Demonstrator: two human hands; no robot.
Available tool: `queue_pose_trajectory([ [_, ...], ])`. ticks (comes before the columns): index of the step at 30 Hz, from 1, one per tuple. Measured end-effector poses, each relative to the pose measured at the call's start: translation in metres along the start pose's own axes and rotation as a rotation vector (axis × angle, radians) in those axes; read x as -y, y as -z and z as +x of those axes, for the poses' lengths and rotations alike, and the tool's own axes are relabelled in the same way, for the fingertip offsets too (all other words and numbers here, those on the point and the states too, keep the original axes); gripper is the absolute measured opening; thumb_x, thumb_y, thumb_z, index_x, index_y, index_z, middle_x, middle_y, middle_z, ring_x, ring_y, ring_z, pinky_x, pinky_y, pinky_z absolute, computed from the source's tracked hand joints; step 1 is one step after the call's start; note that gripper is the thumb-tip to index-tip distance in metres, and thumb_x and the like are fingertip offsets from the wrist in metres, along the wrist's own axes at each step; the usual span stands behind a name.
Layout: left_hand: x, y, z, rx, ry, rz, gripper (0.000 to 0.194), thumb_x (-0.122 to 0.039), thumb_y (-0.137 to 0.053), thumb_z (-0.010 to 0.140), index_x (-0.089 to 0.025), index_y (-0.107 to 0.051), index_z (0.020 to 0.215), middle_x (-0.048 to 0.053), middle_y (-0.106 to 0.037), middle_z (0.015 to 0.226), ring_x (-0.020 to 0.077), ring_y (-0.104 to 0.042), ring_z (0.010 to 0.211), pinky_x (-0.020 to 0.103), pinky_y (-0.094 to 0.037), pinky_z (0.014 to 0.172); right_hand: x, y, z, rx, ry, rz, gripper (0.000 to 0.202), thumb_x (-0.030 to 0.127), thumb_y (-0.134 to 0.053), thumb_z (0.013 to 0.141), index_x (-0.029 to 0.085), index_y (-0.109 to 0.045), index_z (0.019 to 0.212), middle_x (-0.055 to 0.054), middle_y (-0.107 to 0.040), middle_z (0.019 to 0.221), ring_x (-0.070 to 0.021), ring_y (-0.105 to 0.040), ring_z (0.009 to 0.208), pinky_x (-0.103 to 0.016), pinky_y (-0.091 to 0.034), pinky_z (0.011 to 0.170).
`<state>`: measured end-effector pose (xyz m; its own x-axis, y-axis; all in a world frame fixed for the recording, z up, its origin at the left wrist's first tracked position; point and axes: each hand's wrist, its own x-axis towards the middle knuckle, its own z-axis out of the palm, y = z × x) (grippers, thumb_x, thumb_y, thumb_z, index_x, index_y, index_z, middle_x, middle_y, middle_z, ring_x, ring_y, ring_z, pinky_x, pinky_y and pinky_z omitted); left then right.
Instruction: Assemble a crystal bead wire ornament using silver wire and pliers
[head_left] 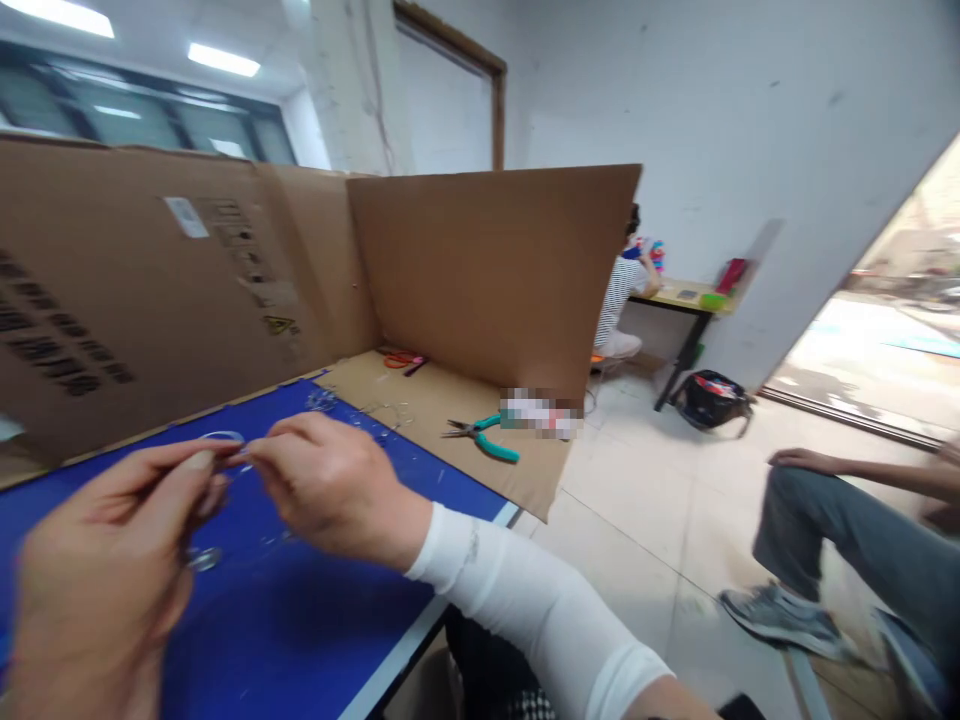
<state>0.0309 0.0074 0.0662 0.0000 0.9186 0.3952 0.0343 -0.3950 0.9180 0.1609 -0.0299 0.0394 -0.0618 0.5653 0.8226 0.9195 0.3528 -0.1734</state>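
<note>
Both hands, left (112,560) and right (330,490), pinch a thin wire loop (222,437) (blurred) over the blue table (300,620)

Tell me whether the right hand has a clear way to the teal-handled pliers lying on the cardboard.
Probably yes. The teal-handled pliers lie in the open on the brown cardboard sheet, nothing between them and the right hand. But its fingers, with the left hand, pinch a thin wire ring.

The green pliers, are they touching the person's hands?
Apart. In the head view the green pliers lie on the cardboard sheet, while the left hand and right hand pinch a thin wire ring over the blue table.
</note>
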Motion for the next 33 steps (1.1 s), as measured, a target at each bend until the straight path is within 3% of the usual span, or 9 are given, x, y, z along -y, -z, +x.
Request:
queue_pose_trajectory([
  [2, -0.013, -0.005, -0.008, 0.070, 0.054, -0.054, 0.013, -0.025, -0.068, 0.073, -0.034, -0.076, 0.068, -0.013, -0.064, 0.059, 0.0093, -0.049, 0.060, 0.021, -0.035, 0.052, -0.003, -0.001, -0.002, -0.059, -0.022, 0.029, 0.038, 0.030, -0.030, 0.108, 0.023, -0.067, 0.105, -0.001, -0.072, 0.108, -0.0107, -0.065, 0.101, -0.022, -0.055, 0.091],
  [4, -0.019, -0.006, -0.010, 0.094, 0.039, -0.070, 0.019, -0.019, -0.063, 0.071, -0.031, -0.076, 0.067, -0.011, -0.064, 0.059, 0.0088, -0.047, 0.060, 0.021, -0.034, 0.053, -0.007, -0.003, -0.003, -0.073, 0.011, 0.051, 0.033, 0.027, -0.035, 0.106, 0.021, -0.068, 0.103, -0.004, -0.073, 0.107, -0.0132, -0.066, 0.099, -0.024, -0.057, 0.089],
  [8, -0.008, 0.000, -0.002, 0.091, -0.025, -0.107, 0.022, -0.011, -0.062, 0.064, -0.026, -0.077, 0.070, -0.007, -0.062, 0.055, 0.0097, -0.050, 0.057, 0.022, -0.035, 0.054, -0.012, -0.002, -0.005, -0.073, 0.110, 0.101, 0.026, 0.018, -0.043, 0.102, 0.020, -0.069, 0.102, -0.009, -0.073, 0.112, -0.0163, -0.066, 0.103, -0.029, -0.056, 0.094],
  [12, 0.002, 0.007, -0.002, 0.102, -0.175, -0.006, 0.009, -0.021, -0.070, 0.079, -0.021, -0.076, 0.085, -0.001, -0.074, 0.080, 0.0109, -0.059, 0.065, 0.024, -0.046, 0.062, -0.010, 0.002, -0.007, -0.223, 0.126, 0.215, 0.023, 0.017, -0.046, 0.101, 0.018, -0.069, 0.101, -0.010, -0.074, 0.104, -0.0166, -0.069, 0.098, -0.029, -0.057, 0.088],
  [15, 0.000, 0.005, -0.009, 0.118, -0.327, 0.061, 0.013, -0.026, -0.066, 0.088, -0.018, -0.074, 0.092, 0.004, -0.075, 0.087, 0.0136, -0.065, 0.073, 0.024, -0.049, 0.065, -0.007, 0.003, -0.009, -0.370, 0.081, 0.311, 0.014, 0.011, -0.058, 0.094, 0.018, -0.068, 0.099, -0.008, -0.075, 0.099, -0.0157, -0.071, 0.093, -0.029, -0.057, 0.085],
  [21, -0.008, -0.001, -0.023, 0.098, -0.407, 0.018, 0.011, -0.026, -0.066, 0.091, -0.016, -0.067, 0.092, 0.006, -0.072, 0.088, 0.0118, -0.065, 0.071, 0.020, -0.049, 0.060, 0.003, 0.001, -0.011, -0.563, 0.016, 0.305, 0.015, 0.008, -0.070, 0.085, 0.021, -0.067, 0.092, -0.003, -0.076, 0.086, -0.0157, -0.072, 0.081, -0.027, -0.057, 0.071],
  [26, -0.009, -0.003, -0.028, 0.111, -0.434, 0.008, 0.005, -0.021, -0.065, 0.090, -0.016, -0.064, 0.089, 0.005, -0.071, 0.087, 0.0116, -0.066, 0.074, 0.020, -0.051, 0.063, 0.010, 0.000, -0.011, -0.604, -0.058, 0.293, 0.013, 0.010, -0.073, 0.083, 0.021, -0.068, 0.089, -0.003, -0.077, 0.085, -0.0141, -0.071, 0.071, -0.025, -0.054, 0.062],
  [33, -0.006, -0.008, -0.029, 0.097, -0.438, -0.013, 0.003, -0.018, -0.063, 0.088, -0.016, -0.061, 0.087, 0.005, -0.069, 0.087, 0.0112, -0.065, 0.074, 0.021, -0.052, 0.064, 0.014, -0.006, -0.016, -0.660, -0.122, 0.343, 0.014, 0.010, -0.075, 0.082, 0.021, -0.068, 0.088, -0.003, -0.077, 0.087, -0.0159, -0.072, 0.077, -0.028, -0.056, 0.067],
])
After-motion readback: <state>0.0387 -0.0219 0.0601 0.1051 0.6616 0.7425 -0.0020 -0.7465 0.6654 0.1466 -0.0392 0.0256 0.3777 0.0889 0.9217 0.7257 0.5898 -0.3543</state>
